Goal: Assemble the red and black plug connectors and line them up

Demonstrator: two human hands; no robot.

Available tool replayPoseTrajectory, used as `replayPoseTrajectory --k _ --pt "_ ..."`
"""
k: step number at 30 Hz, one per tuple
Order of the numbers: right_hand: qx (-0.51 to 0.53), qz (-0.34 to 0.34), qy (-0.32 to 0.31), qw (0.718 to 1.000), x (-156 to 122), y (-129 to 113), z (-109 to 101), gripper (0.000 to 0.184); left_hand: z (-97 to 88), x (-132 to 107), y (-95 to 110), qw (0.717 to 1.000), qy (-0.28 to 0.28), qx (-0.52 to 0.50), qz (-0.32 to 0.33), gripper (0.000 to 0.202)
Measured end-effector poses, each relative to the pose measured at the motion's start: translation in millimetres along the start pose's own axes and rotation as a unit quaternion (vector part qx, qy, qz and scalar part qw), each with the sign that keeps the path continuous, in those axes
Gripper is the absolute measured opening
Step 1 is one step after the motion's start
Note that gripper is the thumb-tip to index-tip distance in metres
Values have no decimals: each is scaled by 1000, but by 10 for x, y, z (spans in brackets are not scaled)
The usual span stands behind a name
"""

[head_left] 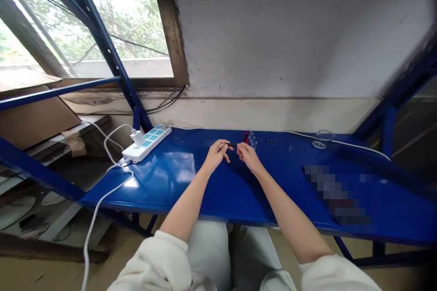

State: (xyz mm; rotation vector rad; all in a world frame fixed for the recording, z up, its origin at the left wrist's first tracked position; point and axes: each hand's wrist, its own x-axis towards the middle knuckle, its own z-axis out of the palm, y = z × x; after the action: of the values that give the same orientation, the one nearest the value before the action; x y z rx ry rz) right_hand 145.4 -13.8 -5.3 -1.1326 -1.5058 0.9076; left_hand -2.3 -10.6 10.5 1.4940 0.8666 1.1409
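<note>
Between my two hands a thin black stick-like thing (232, 145), perhaps a pen, is held level above the blue table. My left hand (218, 153) pinches its left end, with some fingers held away from it. My right hand (246, 153) is closed around the other end. Just behind my right hand stand several small clear tubes (251, 138). Beside them is a small red thing (246, 137), partly hidden by that hand. Farther right, several tiny clear pieces (271, 142) lie on the table.
The blue table (221, 191) runs along the wall. A white power strip (147, 143) with a plugged-in charger (137, 137) lies at the left, its cable hanging over the edge. At the right are a clear cup (321, 141) and a pixelated dark object (336, 198). Blue posts (102, 41) flank the table.
</note>
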Motion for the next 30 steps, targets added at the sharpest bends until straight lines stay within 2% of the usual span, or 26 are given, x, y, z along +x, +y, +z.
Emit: replayPoseTrajectory --k 5,11,22,30 --pt "-7 -27 41 999 7 17 0 43 7 -4 14 1000 -4 -10 11 28" --pt "-43 -49 51 997 0 -31 1 43 19 41 -34 999 7 2 35 31" --pt "-80 -79 45 993 -85 -206 24 40 88 -23 -44 974 84 180 105 30" --pt "-73 -85 43 993 -86 -234 15 40 108 -29 -7 980 95 147 91 37"
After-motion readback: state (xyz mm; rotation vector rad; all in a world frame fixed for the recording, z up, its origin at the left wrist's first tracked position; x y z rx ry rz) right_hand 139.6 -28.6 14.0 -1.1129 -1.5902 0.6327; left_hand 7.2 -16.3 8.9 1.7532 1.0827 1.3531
